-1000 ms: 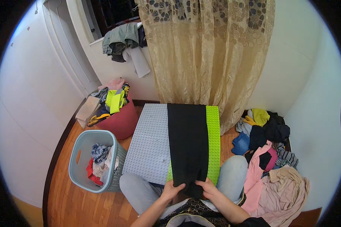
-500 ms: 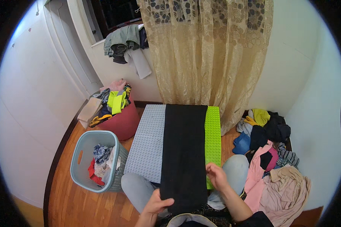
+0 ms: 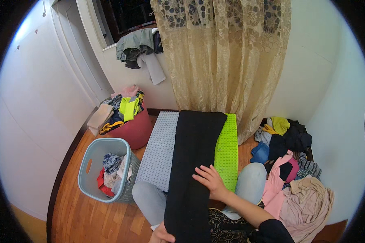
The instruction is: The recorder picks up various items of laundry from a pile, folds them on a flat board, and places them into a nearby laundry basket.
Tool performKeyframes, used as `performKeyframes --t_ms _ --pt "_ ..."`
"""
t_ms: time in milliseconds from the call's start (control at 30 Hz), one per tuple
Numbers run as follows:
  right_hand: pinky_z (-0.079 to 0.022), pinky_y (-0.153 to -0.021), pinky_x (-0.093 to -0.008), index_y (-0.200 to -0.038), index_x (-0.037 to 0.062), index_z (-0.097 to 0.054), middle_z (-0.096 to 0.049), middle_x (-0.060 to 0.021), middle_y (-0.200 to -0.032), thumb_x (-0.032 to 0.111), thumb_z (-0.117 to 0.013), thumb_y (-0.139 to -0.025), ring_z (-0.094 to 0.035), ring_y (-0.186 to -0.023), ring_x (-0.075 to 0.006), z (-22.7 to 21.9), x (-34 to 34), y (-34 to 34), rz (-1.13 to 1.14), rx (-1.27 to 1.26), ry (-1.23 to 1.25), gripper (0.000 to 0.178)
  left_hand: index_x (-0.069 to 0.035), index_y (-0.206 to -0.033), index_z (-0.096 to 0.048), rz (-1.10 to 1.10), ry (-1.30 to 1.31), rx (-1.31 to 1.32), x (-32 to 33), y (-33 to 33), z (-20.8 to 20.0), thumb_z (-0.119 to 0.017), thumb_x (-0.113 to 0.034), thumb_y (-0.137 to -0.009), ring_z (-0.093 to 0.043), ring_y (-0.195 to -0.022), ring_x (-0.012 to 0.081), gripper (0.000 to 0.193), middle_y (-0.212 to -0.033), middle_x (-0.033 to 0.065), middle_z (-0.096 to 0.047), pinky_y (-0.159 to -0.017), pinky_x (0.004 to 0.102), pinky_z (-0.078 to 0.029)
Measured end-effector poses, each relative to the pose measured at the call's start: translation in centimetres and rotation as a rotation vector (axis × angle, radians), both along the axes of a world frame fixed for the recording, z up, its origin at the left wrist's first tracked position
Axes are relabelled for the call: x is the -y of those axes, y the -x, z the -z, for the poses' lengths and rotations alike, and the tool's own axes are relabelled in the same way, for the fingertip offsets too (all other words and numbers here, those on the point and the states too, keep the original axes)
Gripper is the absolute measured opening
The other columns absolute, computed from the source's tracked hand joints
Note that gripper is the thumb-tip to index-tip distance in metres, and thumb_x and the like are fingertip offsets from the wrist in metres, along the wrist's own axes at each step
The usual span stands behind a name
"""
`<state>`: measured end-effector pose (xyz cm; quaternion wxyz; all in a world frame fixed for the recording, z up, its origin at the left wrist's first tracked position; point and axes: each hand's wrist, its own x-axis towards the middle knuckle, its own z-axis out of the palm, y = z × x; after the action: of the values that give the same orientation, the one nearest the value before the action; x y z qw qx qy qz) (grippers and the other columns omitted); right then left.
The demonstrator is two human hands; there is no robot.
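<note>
A long black garment, folded into a strip, lies over the studded table and hangs past its near edge toward my lap. Its exact kind cannot be made out. At the lower edge of the view, my left hand is closed on the near left corner of the garment, thumb on top. My right hand rests on the garment's right side, palm down with the fingers stretched out. The tabletop shows grey studs to the left of the cloth and lime green studs to the right.
A light blue basket with a few clothes stands on the wooden floor at left. Behind it, clothes are heaped on a red beanbag. Another clothes pile lies at right. A gold curtain hangs beyond the table.
My left hand has drawn the garment's near end toward me and slightly left. My right hand has moved from beside the garment onto it, fingers now spread.
</note>
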<state>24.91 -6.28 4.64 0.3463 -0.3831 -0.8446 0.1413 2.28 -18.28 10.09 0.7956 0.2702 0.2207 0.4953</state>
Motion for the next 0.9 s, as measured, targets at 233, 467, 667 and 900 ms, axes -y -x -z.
performKeyframes --t_ms 233,467,667,900 --pt "-0.039 -0.095 -0.0426 -0.105 0.0098 -0.060 -0.060 -0.0060 -0.110 0.007 -0.062 -0.063 -0.054 -0.105 -0.0245 -1.1 0.2 -1.9 -0.257 -0.021 0.086 0.042 0.006 -0.129 -0.033 0.057 -0.028 0.158 0.3 -0.1 -0.1 -0.064 -0.009 -0.067 -0.049 -0.110 0.0327 0.070 -0.125 0.0221 -0.044 -0.093 0.0415 -0.041" --pt "-0.046 -0.085 -0.0353 -0.107 0.0089 -0.060 -0.061 -0.0090 -0.108 -0.005 -0.050 -0.053 -0.055 -0.103 -0.0270 -2.6 3.2 -3.4 -0.483 0.123 0.524 0.056 0.005 -0.129 -0.033 0.137 -0.025 0.325 -1.3 -0.9 0.2 -0.062 -0.009 -0.070 -0.048 -0.112 0.0324 0.067 -0.126 0.0213 -0.043 -0.095 0.0416 -0.040" --pt "-0.045 -0.072 -0.0370 -0.109 0.0034 -0.058 -0.061 -0.0215 -0.089 -0.008 -0.049 -0.055 -0.058 -0.084 -0.0345 3.0 5.5 -2.7 -0.658 -0.081 0.842 0.055 0.005 -0.129 -0.033 0.184 -0.019 0.447 -3.1 -1.7 -0.5 -0.061 -0.009 -0.073 -0.046 -0.114 0.0322 0.064 -0.128 0.0206 -0.043 -0.096 0.0418 -0.039" --pt "-0.041 -0.085 -0.0324 -0.110 -0.0041 -0.051 -0.061 -0.0129 -0.101 0.003 -0.062 -0.073 -0.056 -0.092 -0.0217 4.8 8.6 -3.9 -0.382 -0.256 1.164 0.040 0.004 -0.129 -0.034 0.249 -0.011 0.597 -6.7 -2.7 -1.1 -0.060 -0.010 -0.076 -0.044 -0.117 0.0319 0.061 -0.129 0.0198 -0.042 -0.097 0.0419 -0.037"
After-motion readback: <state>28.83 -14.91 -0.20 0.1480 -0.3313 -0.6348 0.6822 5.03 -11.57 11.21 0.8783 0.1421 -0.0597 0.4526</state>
